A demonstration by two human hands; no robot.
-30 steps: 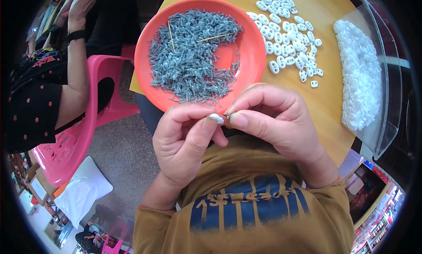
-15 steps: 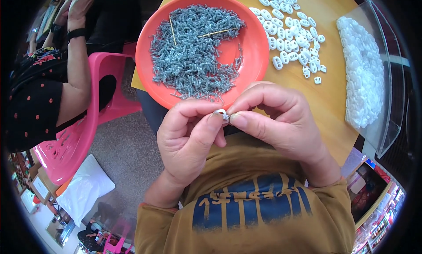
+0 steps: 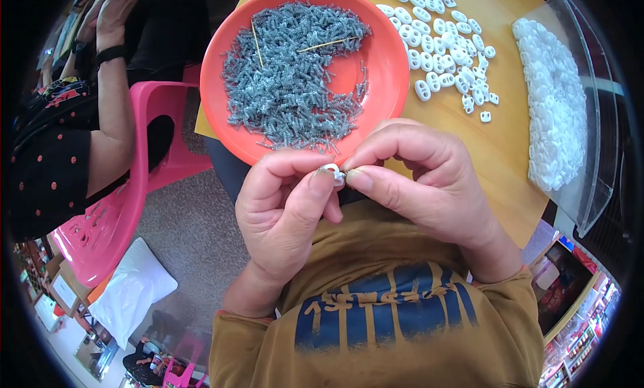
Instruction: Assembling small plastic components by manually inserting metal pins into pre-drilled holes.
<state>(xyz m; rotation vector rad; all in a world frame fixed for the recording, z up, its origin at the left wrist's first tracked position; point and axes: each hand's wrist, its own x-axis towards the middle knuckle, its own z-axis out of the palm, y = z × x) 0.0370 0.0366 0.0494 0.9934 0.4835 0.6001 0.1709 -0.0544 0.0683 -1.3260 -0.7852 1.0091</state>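
The left hand (image 3: 285,203) pinches a small white plastic piece (image 3: 337,177) between thumb and forefinger, in front of the brown shirt (image 3: 402,351). Against it, the right hand's (image 3: 429,187) fingers are closed on a tiny metallic part, too small to identify. Beyond lies a red-orange plate (image 3: 386,86) of coil springs (image 3: 282,79) and two thin wooden sticks (image 3: 329,44). On the desk (image 3: 500,170), right of the plate, white two-holed ovals (image 3: 426,61) lie scattered near a clear tray (image 3: 594,193) piled with white pieces (image 3: 553,113).

Can see tan lettering (image 3: 386,297) over dark blue bars (image 3: 376,326) on the brown shirt (image 3: 376,366), below the red plate (image 3: 388,73). Cannot read anything on the shelves (image 3: 585,351) well to its lower right
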